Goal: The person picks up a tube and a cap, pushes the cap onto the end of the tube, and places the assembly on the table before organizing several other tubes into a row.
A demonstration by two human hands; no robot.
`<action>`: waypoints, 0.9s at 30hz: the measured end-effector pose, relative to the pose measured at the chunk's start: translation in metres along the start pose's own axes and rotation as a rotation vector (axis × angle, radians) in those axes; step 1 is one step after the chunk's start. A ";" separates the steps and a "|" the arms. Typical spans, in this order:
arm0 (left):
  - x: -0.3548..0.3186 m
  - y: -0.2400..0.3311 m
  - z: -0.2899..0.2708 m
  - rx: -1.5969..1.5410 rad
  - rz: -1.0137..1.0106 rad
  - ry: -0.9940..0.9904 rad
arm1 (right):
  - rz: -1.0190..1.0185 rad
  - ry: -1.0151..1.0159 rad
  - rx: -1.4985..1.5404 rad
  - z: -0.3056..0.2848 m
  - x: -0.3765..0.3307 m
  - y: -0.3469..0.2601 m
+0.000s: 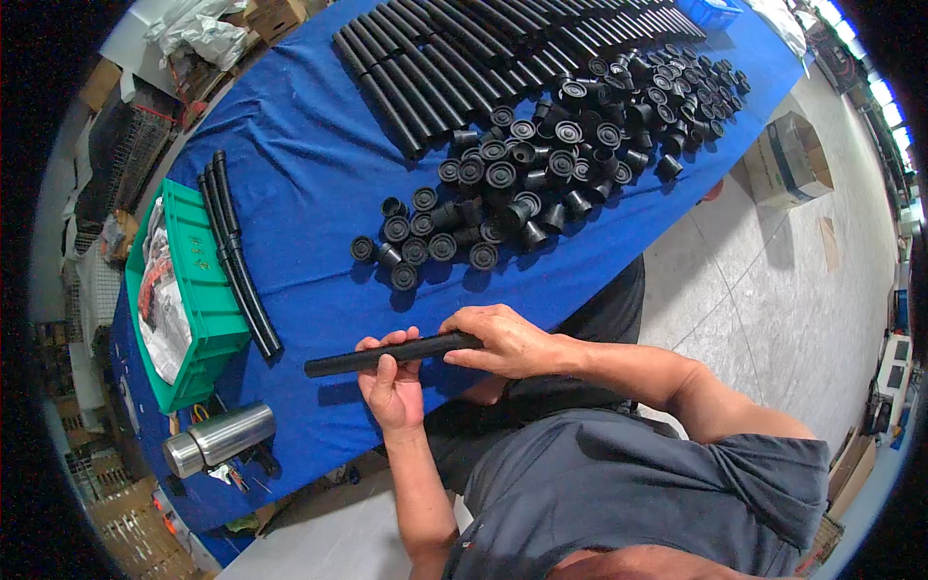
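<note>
A black tube (338, 364) lies across both my hands, just above the near edge of the blue-covered table. My left hand (394, 387) grips it from below near its middle, thumb on the near side and fingers on the far side. Around its right end my right hand (507, 342) is closed, hiding that end. Beyond my hands spreads a loose pile of black round caps (500, 175), some lying flat with ringed faces up, others on their sides. Behind the pile, rows of black tubes (425, 82) lie side by side.
At the left stand a green crate (208, 290) holding white and reddish material, and a steel flask (222, 437) on its side. A few long black tubes (237, 251) lie beside the crate. A blue basket (710, 14) sits at the far end; a cardboard box (788, 161) is on the floor.
</note>
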State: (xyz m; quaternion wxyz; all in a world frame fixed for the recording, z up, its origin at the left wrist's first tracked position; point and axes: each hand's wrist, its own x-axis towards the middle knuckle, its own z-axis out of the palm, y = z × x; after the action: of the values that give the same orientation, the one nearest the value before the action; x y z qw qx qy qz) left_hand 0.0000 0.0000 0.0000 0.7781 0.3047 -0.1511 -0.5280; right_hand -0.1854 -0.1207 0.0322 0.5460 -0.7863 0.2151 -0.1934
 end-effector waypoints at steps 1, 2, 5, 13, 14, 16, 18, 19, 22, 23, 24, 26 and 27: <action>0.000 0.001 0.001 0.012 0.009 -0.006 | -0.035 0.019 -0.006 0.001 0.000 0.001; 0.000 0.001 0.002 0.024 0.018 -0.012 | -0.071 0.037 -0.011 0.001 0.000 0.001; 0.003 0.002 0.004 0.036 0.032 -0.018 | -0.070 0.038 -0.020 0.002 0.003 0.004; 0.002 0.003 0.003 0.049 0.001 -0.019 | -0.060 0.040 -0.018 -0.008 0.001 -0.009; 0.001 0.003 0.001 0.032 -0.001 -0.047 | 0.071 -0.065 0.091 -0.012 0.002 -0.014; 0.002 0.002 0.002 0.041 -0.005 -0.027 | 0.060 -0.048 0.080 -0.011 0.002 -0.009; 0.003 0.001 0.005 0.051 -0.009 -0.007 | -0.095 0.062 -0.023 -0.005 0.003 -0.003; 0.004 0.002 0.008 0.031 -0.016 0.019 | -0.095 0.062 -0.021 -0.003 0.002 -0.003; 0.002 0.002 0.003 0.017 -0.012 0.023 | -0.084 0.063 -0.081 -0.007 0.003 -0.014; 0.001 0.002 0.001 0.022 -0.003 0.000 | 0.161 -0.074 0.110 -0.015 0.005 -0.020; 0.001 0.001 0.002 0.021 -0.004 -0.001 | 0.406 -0.208 0.299 -0.021 0.007 -0.024; 0.002 -0.001 0.004 0.051 0.001 0.003 | 0.184 -0.078 0.166 -0.011 0.002 -0.009; 0.002 0.000 0.004 0.051 0.002 0.001 | -0.041 0.049 0.033 -0.006 0.002 -0.005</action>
State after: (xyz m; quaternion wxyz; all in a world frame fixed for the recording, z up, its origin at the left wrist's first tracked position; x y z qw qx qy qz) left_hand -0.0016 -0.0036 0.0028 0.7709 0.3245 -0.1643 -0.5229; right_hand -0.1868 -0.1249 0.0395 0.5492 -0.7766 0.2090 -0.2272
